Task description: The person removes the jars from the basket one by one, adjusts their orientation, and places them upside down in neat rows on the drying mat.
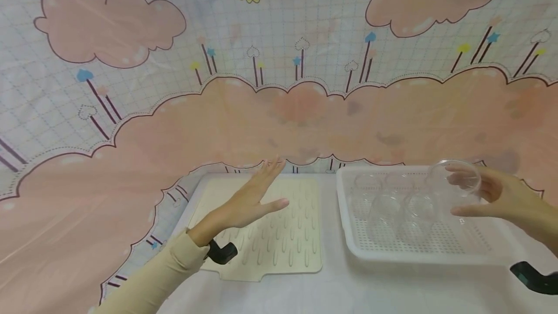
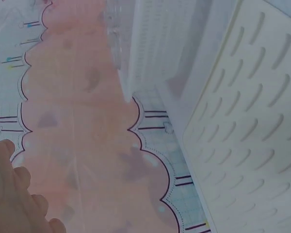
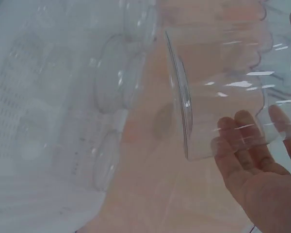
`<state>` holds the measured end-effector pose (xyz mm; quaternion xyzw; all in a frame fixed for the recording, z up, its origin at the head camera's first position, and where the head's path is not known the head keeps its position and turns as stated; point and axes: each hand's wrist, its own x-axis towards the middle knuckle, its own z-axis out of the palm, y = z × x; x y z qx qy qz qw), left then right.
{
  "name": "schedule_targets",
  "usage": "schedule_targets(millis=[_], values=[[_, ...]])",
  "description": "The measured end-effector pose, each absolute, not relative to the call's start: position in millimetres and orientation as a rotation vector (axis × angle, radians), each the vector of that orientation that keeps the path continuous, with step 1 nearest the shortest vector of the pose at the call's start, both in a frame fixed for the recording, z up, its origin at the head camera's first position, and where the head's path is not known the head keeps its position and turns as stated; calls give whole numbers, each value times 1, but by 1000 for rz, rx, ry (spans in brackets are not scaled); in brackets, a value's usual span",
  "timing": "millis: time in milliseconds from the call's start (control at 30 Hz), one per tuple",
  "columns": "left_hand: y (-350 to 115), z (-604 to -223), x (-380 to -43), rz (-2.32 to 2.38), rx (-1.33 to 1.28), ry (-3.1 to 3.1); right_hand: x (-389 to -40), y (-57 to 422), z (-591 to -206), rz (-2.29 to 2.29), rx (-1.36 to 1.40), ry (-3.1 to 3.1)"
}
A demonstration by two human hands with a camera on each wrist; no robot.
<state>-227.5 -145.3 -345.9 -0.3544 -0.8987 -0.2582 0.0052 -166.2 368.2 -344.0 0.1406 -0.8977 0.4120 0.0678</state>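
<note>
My right hand (image 1: 501, 193) grips a clear, see-through cup (image 1: 440, 183) above the right part of a white perforated basket (image 1: 418, 257). In the right wrist view, the fingers (image 3: 233, 158) curve around the side of that cup, whose flat thick-edged end faces the basket. Several similar clear cups (image 1: 383, 212) stand inside the basket, towards its left and middle. Over a cream ridged drying mat (image 1: 296, 256), my left hand (image 1: 250, 202) hovers with fingers straight, thumb spread, holding nothing. Only its fingertips (image 2: 22, 179) and part of the hand enter the left wrist view.
A white surface (image 1: 331, 290) lies under the mat and basket. Behind them spreads a cloth (image 1: 261, 120) printed with pink clouds and candle-like sticks. Black wrist straps (image 1: 222, 253) show on both wrists. The mat sits left of the basket with a narrow gap between.
</note>
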Motion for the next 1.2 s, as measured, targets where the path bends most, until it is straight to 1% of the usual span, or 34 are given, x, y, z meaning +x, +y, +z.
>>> schedule_targets(millis=[267, 633, 833, 1200], values=[[-134, -344, -221, -953, -1153, -2801, -170, 340, -329, 1192, 536, -2708], [-111, -340, -212, -1201, -1229, -2731, -174, 295, -318, 1107, 499, -2761], [-99, -338, -208, -1244, -1262, -2684, -179, 273, -314, 1111, 572, -2758], [-82, -337, -203, -1361, -1233, -2655, -185, 236, -306, 1076, 586, -2826]])
